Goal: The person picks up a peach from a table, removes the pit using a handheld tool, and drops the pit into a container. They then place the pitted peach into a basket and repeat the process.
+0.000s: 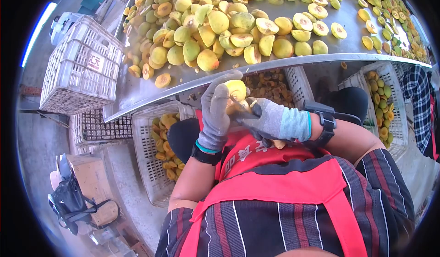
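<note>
My left hand [214, 112], in a grey glove, is closed around a yellow peach half [236, 89] just below the metal table's front edge. My right hand [268, 119], gloved too, is curled around a small tool [236, 102] with a thin dark metal end that reaches toward the peach half. A pale, wood-coloured end [278, 144] sticks out under the right hand; it looks like the tool's handle. Fingers hide where the tool meets the fruit. Beyond both hands, a heap of cut peaches [208, 32] lies on the metal table [206, 76].
Crates of peach halves stand below the table, at left [142, 161] and right [398, 119]. More fruit pieces [270, 90] lie under the table edge. A white crate [78, 69] stands far left, near a cardboard box [94, 179]. A person's checked sleeve [416, 101] shows at right.
</note>
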Tool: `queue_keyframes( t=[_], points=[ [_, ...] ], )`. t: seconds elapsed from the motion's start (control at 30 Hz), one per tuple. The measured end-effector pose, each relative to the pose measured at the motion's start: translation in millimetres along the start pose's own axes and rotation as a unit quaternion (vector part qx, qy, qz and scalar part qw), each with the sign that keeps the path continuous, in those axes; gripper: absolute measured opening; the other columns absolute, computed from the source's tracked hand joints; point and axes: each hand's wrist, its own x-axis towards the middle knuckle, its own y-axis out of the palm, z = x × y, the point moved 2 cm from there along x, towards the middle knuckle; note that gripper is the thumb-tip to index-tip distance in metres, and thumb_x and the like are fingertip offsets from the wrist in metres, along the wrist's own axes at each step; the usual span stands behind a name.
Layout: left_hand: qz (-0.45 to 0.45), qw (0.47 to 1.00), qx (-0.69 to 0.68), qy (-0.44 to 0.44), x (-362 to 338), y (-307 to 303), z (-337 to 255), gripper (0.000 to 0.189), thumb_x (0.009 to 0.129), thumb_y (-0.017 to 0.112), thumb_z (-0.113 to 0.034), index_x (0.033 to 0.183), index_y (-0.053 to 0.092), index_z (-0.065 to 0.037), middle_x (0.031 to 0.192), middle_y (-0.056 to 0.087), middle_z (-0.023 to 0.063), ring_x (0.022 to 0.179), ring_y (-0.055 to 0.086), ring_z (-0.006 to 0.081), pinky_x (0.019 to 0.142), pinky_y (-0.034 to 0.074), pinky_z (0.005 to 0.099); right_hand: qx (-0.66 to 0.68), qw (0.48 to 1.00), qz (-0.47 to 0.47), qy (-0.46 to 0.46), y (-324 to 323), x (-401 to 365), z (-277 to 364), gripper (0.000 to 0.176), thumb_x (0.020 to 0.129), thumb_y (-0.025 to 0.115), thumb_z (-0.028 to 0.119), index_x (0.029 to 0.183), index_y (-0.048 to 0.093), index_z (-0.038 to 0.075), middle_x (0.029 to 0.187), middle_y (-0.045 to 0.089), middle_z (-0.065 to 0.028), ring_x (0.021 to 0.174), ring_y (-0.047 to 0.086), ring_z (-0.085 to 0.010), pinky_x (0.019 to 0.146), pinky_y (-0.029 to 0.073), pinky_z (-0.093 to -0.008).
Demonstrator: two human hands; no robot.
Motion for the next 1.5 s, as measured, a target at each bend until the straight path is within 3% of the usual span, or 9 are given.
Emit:
queue_keyframes(
  t=[0.27,0.33,0.5,0.57,0.7,0.97,1.2,1.27,1.5],
  points=[
    [0.003,0.999,-0.040,-0.025,3,0,7,0.071,0.086,0.042,-0.056,0.121,0.044,0.006,0.092,0.061,0.0208,0.082,0.062,0.0261,0.072,0.053,0.0351,0.258,0.950,0.168,0.051,-3,-2,-4,0.025,0.095,0.041,0.027,0.085,0.053,0.007,0.050,0.047,-0.0029,0.035,0.044,-0.0134,0.034,0.036,-0.0265],
    [0.015,0.999,-0.042,-0.028,3,0,6,0.076,0.084,0.044,-0.059,0.123,0.043,0.006,0.093,0.061,0.0204,0.083,0.062,0.0259,0.073,0.053,0.0346,0.532,0.797,0.249,0.141,-1,-3,-12,0.027,0.095,0.039,0.028,0.082,0.052,0.008,0.049,0.044,-0.0021,0.033,0.040,-0.0117,0.033,0.033,-0.0234],
    [0.066,0.996,0.019,-0.052,7,-1,2,0.077,0.084,0.045,-0.059,0.126,0.041,0.005,0.102,0.060,0.0186,0.092,0.060,0.0237,0.083,0.048,0.0333,0.396,0.889,0.199,0.115,-15,-2,-15,0.031,0.093,0.045,0.034,0.079,0.051,0.007,0.048,0.042,-0.0004,0.035,0.043,-0.0134,0.034,0.036,-0.0275],
    [0.119,0.989,0.044,-0.076,19,-10,-7,0.075,0.084,0.046,-0.058,0.126,0.041,0.004,0.105,0.060,0.0182,0.094,0.059,0.0224,0.083,0.048,0.0329,-0.044,0.963,0.173,-0.201,-24,2,-15,0.028,0.091,0.047,0.031,0.079,0.051,0.006,0.051,0.047,-0.0026,0.039,0.048,-0.0141,0.036,0.038,-0.0283],
    [0.127,0.980,0.102,-0.115,26,4,-9,0.045,0.088,0.054,-0.035,0.112,0.056,0.003,0.095,0.064,0.0135,0.085,0.061,0.0167,0.077,0.049,0.0281,0.039,0.991,0.100,0.076,-12,4,-10,0.029,0.087,0.049,0.030,0.073,0.053,0.004,0.052,0.051,-0.0054,0.039,0.050,-0.0146,0.037,0.040,-0.0279],
    [-0.080,0.985,0.138,-0.058,23,11,10,0.022,0.088,0.058,-0.018,0.096,0.063,0.002,0.080,0.065,0.0106,0.069,0.062,0.0164,0.062,0.051,0.0250,0.137,0.981,0.047,0.132,-3,2,-6,0.028,0.087,0.049,0.026,0.072,0.052,0.002,0.050,0.050,-0.0068,0.036,0.050,-0.0168,0.033,0.041,-0.0289],
    [-0.143,0.989,0.016,-0.019,19,23,7,0.026,0.091,0.054,-0.021,0.100,0.059,0.003,0.083,0.065,0.0129,0.073,0.064,0.0220,0.065,0.053,0.0303,0.040,0.986,0.117,-0.112,-8,6,-14,0.027,0.090,0.047,0.026,0.083,0.054,0.001,0.055,0.052,-0.0054,0.039,0.051,-0.0163,0.036,0.042,-0.0302],
    [-0.144,0.989,0.036,-0.017,15,29,-1,0.030,0.092,0.051,-0.024,0.102,0.058,0.003,0.086,0.064,0.0136,0.075,0.064,0.0221,0.066,0.053,0.0308,0.399,0.898,0.112,0.146,-6,-4,-11,0.028,0.093,0.045,0.028,0.078,0.054,0.005,0.052,0.046,-0.0010,0.034,0.041,-0.0114,0.033,0.032,-0.0253],
    [-0.119,0.993,-0.011,-0.024,12,34,-2,0.044,0.094,0.042,-0.037,0.117,0.047,0.000,0.106,0.059,0.0147,0.083,0.062,0.0224,0.070,0.055,0.0348,0.604,0.741,0.272,0.111,-5,-3,-26,0.031,0.096,0.036,0.035,0.087,0.053,0.011,0.049,0.041,0.0019,0.032,0.034,-0.0081,0.035,0.027,-0.0246]
  ],
)
